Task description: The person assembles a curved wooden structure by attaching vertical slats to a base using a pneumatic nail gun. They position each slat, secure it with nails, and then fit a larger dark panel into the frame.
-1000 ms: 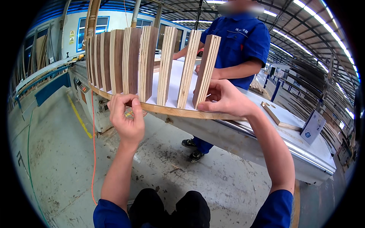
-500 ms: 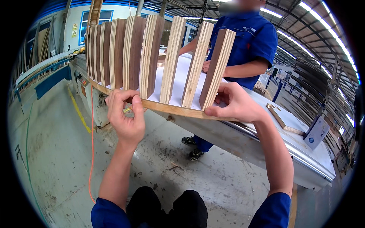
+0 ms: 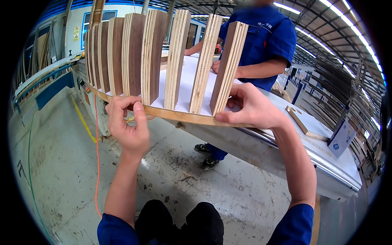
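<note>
Several upright plywood blocks with layered edges and brown faces stand in a row along a thin wooden strip. My left hand is closed on the strip, thumb on its front, fingers curled over the top beside a block's foot. At the row's right end, my right hand is closed around the foot of the last plywood block. Its thumb lies in front at the block's bottom edge, and the fingers bend behind it. A white surface shows behind the row; how the blocks are fixed is hidden.
A co-worker in a blue shirt stands across the bench, hands near the far blocks. The metal bench runs to the right, bearing a flat board with cutouts and a white box. An orange hose hangs at left.
The row of blocks and the strip have shifted slightly left and up in view, with both my hands moving along. Each hand keeps its grip.
</note>
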Motion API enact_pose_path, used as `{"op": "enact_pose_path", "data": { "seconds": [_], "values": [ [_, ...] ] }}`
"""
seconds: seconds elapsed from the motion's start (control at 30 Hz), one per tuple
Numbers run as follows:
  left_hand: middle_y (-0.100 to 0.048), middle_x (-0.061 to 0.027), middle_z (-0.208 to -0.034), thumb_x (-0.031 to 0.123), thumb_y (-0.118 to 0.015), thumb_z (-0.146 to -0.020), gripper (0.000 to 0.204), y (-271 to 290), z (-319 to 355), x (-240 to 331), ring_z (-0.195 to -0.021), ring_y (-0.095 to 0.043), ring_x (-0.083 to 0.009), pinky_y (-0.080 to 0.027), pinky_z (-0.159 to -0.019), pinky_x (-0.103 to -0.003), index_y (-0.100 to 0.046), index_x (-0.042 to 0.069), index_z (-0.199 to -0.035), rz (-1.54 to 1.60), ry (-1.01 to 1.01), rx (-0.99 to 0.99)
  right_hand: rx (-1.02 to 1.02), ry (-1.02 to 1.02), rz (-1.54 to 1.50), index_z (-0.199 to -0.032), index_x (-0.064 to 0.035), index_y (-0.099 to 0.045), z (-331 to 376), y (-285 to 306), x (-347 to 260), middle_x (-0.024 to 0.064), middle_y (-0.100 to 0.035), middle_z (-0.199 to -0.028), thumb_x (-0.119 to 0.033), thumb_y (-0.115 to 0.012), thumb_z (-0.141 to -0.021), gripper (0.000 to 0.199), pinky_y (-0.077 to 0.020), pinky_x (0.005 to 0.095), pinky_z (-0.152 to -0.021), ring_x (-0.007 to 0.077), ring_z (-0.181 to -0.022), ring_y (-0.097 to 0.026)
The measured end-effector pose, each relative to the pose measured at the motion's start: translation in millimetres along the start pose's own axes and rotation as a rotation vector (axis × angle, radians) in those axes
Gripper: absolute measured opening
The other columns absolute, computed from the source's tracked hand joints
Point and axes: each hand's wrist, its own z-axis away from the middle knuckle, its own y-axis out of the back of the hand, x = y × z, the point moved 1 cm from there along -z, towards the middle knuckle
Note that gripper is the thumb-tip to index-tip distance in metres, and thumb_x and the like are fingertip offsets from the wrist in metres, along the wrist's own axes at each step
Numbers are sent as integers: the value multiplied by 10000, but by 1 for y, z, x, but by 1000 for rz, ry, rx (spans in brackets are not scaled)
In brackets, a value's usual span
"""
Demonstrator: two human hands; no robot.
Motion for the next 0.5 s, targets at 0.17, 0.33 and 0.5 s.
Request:
{"op": "enact_pose_path", "data": {
  "seconds": [0.17, 0.33, 0.5],
  "values": [
    [-543, -27, -792, 27, -635, -874, 63, 0, -1, 1, -731, -420, -172, -350, -708, -312, -632, 49, -933, 5, 4, 3, 13, 46, -44, -951, 35, -718, -1, -1, 7, 51, -664, -850, -372, -826, -762, 461, -455, 274, -701, 124, -758, -566],
    [-499, -13, -843, -25, -562, -914, 64, 0, 0, 1, -758, -401, -113, -353, -698, -248, -610, 6, -944, -7, -36, -15, 0, 48, -44, -965, 33, -712, 0, -1, 7, 52, -662, -859, -388, -832, -767, 481, -456, 280, -717, 129, -773, -569],
    [-538, -28, -790, 23, -633, -872, 62, 1, 0, 1, -730, -425, -172, -348, -697, -311, -632, 51, -928, 18, 16, -2, -27, 22, -34, -956, 27, -707, 0, 1, 2, 46, -653, -856, -383, -830, -774, 465, -447, 278, -707, 123, -766, -555]
  ]
}}
